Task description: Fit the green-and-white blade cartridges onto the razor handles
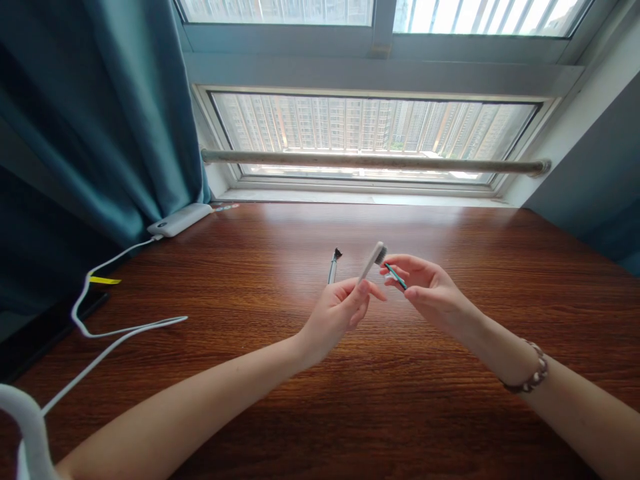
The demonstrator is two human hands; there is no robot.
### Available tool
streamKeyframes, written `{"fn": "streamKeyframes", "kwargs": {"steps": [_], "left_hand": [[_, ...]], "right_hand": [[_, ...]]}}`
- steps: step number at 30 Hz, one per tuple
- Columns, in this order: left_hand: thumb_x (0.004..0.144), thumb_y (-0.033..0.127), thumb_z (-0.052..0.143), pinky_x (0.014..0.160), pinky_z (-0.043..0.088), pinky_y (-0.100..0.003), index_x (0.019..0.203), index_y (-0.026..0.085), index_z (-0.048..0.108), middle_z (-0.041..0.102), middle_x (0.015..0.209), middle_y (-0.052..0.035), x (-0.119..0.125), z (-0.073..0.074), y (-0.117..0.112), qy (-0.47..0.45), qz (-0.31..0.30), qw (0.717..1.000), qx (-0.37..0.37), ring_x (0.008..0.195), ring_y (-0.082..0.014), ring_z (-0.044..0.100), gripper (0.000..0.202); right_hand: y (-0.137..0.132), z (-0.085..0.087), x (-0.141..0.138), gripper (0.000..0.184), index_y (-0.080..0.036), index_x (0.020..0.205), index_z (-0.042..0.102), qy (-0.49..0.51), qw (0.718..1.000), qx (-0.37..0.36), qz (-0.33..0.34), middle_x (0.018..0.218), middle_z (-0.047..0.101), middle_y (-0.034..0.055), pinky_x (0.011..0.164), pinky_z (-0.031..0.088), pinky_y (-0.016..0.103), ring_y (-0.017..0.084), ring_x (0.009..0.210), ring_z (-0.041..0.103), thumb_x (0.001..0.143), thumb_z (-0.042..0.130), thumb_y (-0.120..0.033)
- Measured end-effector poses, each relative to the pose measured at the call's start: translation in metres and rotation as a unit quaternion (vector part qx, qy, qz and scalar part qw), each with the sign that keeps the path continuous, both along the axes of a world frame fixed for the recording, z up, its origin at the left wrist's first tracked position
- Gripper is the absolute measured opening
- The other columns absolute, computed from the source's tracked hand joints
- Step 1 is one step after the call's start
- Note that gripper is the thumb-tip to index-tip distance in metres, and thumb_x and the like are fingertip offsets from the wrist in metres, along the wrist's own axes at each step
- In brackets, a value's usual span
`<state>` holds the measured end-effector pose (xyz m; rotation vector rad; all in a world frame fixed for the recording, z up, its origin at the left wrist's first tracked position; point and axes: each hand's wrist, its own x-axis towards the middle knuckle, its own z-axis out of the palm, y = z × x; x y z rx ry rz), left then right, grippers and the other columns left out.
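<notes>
My left hand (344, 305) is closed around the handle of a white toothbrush (370, 259), whose grey bristles point up and to the right. Just right of the bristles, my right hand (431, 287) pinches a thin teal stick (396, 276) with a clear or whitish part beside it; its exact kind is too small to make out. Behind the left hand's knuckles shows a slim pale-handled brush (333, 267) with a dark tip. Its lower end is hidden, so I cannot tell whether it lies on the table or is held. A beaded bracelet circles the right wrist.
The hands are above a brown wooden table (280, 400). At the back left lies a white power bank (181, 220) with a white cable (107, 332) running toward me. A curved white tube (30, 413) fills the lower left corner. A metal rail (370, 160) crosses the window.
</notes>
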<state>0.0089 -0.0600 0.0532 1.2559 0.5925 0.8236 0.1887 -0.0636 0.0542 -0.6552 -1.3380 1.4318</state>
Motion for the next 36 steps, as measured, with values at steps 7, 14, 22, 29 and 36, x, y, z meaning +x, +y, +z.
{"fn": "streamKeyframes", "kwargs": {"steps": [7, 14, 22, 29, 36], "left_hand": [[0.08, 0.05, 0.041, 0.04, 0.014, -0.02, 0.079, 0.012, 0.055, 0.023, 0.047, 0.0062, 0.002, -0.001, 0.002, 0.103, -0.015, 0.994, 0.023, 0.041, -0.0047, 0.021, 0.04], [0.079, 0.048, 0.044, 0.041, 0.018, -0.02, 0.076, 0.013, 0.055, 0.027, 0.046, 0.0054, 0.002, -0.002, -0.004, 0.122, -0.05, 0.99, 0.044, 0.041, -0.0055, 0.024, 0.037], [0.078, 0.05, 0.044, 0.04, 0.017, -0.02, 0.071, 0.012, 0.055, 0.028, 0.047, 0.0049, 0.003, -0.004, -0.002, 0.132, -0.055, 0.989, 0.04, 0.042, -0.0051, 0.024, 0.04], [0.079, 0.042, 0.05, 0.036, 0.012, -0.018, 0.079, 0.013, 0.05, 0.023, 0.042, 0.0083, 0.002, -0.005, 0.001, -0.012, 0.007, 0.999, -0.041, 0.037, -0.0034, 0.018, 0.029], [0.08, 0.035, 0.052, 0.035, 0.007, -0.017, 0.076, 0.015, 0.046, 0.016, 0.043, 0.0093, 0.003, -0.006, 0.004, -0.08, -0.045, 0.984, -0.15, 0.036, -0.0024, 0.011, 0.022]], "right_hand": [[0.0, -0.002, 0.0, 0.033, -0.023, 0.099, 0.062, 0.075, 0.996, -0.042, -0.013, 0.102, 0.058, 0.004, 0.087, 0.038, 0.033, 0.016, 0.094, 0.05, 0.068, 0.069, -0.029], [0.0, -0.002, -0.002, 0.027, -0.02, 0.099, 0.062, 0.089, 0.994, -0.064, -0.015, 0.099, 0.059, 0.0043, 0.087, 0.038, 0.028, 0.014, 0.093, 0.051, 0.073, 0.065, -0.026], [0.002, -0.004, 0.001, 0.032, -0.022, 0.097, 0.063, 0.108, 0.991, -0.071, -0.033, 0.106, 0.058, 0.005, 0.09, 0.038, 0.034, 0.018, 0.097, 0.052, 0.073, 0.064, -0.042], [-0.002, -0.006, -0.004, 0.03, -0.022, 0.104, 0.059, 0.033, 0.999, -0.038, 0.019, 0.1, 0.06, 0.0043, 0.087, 0.039, 0.031, 0.016, 0.095, 0.052, 0.075, 0.064, -0.03], [-0.006, -0.007, -0.009, 0.041, -0.025, 0.109, 0.055, -0.073, 0.996, 0.041, 0.025, 0.104, 0.055, 0.0036, 0.085, 0.04, 0.031, 0.016, 0.097, 0.051, 0.071, 0.067, -0.017]]}}
